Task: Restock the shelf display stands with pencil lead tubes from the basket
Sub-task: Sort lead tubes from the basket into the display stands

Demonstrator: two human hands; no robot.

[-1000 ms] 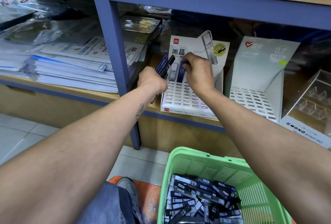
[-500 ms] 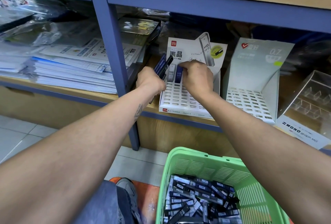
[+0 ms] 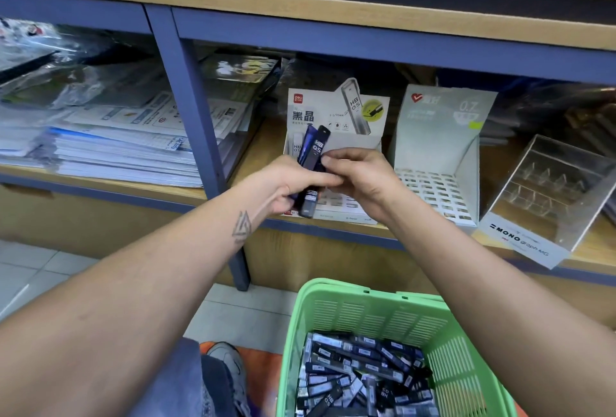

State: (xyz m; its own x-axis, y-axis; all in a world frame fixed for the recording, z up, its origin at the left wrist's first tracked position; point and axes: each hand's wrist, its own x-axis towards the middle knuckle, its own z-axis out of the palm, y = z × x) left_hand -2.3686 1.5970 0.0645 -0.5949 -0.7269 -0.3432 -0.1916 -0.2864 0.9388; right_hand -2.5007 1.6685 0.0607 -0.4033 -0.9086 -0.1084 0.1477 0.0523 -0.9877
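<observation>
While the left hand (image 3: 283,188) grips spare lead tubes (image 3: 311,163) as a ready supply, the right hand (image 3: 358,176) pinches 1 for the HB display stand (image 3: 336,116).

Wooden shelf (image 3: 383,233), blue-framed: paper stacks (image 3: 110,149) at left, then white display stand (image 3: 336,116), grey stand (image 3: 440,136), clear acrylic stand (image 3: 546,189). Tiled floor (image 3: 40,270) carries green basket (image 3: 366,313).
</observation>
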